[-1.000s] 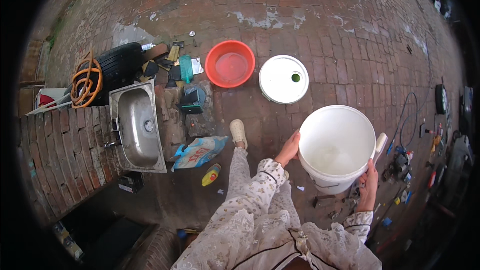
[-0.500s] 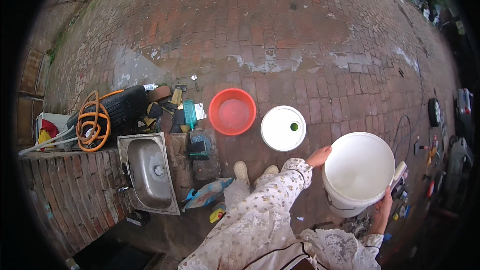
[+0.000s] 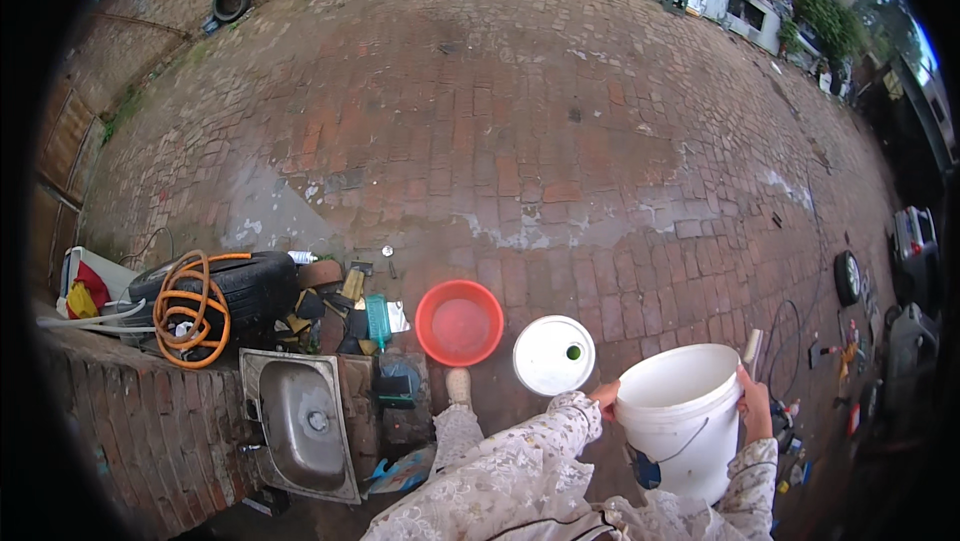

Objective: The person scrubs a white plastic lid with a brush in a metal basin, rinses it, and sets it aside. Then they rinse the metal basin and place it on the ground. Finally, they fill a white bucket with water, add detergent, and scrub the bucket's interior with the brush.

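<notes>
A large white plastic bucket (image 3: 680, 446) is between my hands at the lower right, its wide mouth facing up and a thin wire handle hanging down its side. My left hand (image 3: 606, 398) grips the rim on the left. On the opposite side, my right hand (image 3: 757, 407) is closed around the rim. A pale, flat-ended handle-like piece (image 3: 753, 345) sticks up beside the right hand; its lower part is hidden. The bucket's bottom inside is out of sight. Left of the bucket lies a round white lid (image 3: 545, 373) with a green spot.
A red basin (image 3: 460, 313) sits left of the lid. Farther left are a metal sink (image 3: 300, 428) on brickwork, a black tire (image 3: 250, 293) and a coiled orange hose (image 3: 190, 326). A wheel (image 3: 847, 278) and scattered tools lie at the right on brick paving (image 3: 560, 151).
The view has tilted up, bringing in the far yard. Both hands keep hold of the bucket, now seen more from its side. One foot has gone out of sight.
</notes>
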A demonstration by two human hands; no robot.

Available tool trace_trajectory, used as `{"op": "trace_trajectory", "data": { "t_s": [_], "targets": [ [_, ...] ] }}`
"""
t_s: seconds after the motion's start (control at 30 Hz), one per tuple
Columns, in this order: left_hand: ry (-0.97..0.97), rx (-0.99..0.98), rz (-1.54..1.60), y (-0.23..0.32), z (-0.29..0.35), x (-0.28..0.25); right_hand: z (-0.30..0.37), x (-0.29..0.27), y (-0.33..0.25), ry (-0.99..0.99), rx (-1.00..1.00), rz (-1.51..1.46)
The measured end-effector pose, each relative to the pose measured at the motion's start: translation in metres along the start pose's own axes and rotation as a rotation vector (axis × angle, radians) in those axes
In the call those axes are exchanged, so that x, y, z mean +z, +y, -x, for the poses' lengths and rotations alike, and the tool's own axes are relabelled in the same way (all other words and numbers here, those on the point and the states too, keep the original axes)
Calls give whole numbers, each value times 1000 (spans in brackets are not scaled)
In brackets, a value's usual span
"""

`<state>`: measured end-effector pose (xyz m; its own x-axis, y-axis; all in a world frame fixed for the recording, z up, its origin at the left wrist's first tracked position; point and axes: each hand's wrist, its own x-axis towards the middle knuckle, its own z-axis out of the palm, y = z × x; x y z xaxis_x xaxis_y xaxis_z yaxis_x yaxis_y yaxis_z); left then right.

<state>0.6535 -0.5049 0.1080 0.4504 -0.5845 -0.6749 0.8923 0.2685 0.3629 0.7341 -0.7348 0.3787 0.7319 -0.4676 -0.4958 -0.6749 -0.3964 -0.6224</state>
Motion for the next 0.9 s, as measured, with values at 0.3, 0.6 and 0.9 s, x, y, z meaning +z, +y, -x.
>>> {"op": "trace_trajectory", "data": {
  "t_s": [0.3,0.6,0.9],
  "targets": [
    [196,470,670,136,175,-258,101,366,-323,-522,-455,356],
    [184,958,588,289,420,-389,277,540,-543,-805,-865,477],
    [-223,774,901,240,171,-232,107,454,-472,-392,-709,798]
  ]
}}
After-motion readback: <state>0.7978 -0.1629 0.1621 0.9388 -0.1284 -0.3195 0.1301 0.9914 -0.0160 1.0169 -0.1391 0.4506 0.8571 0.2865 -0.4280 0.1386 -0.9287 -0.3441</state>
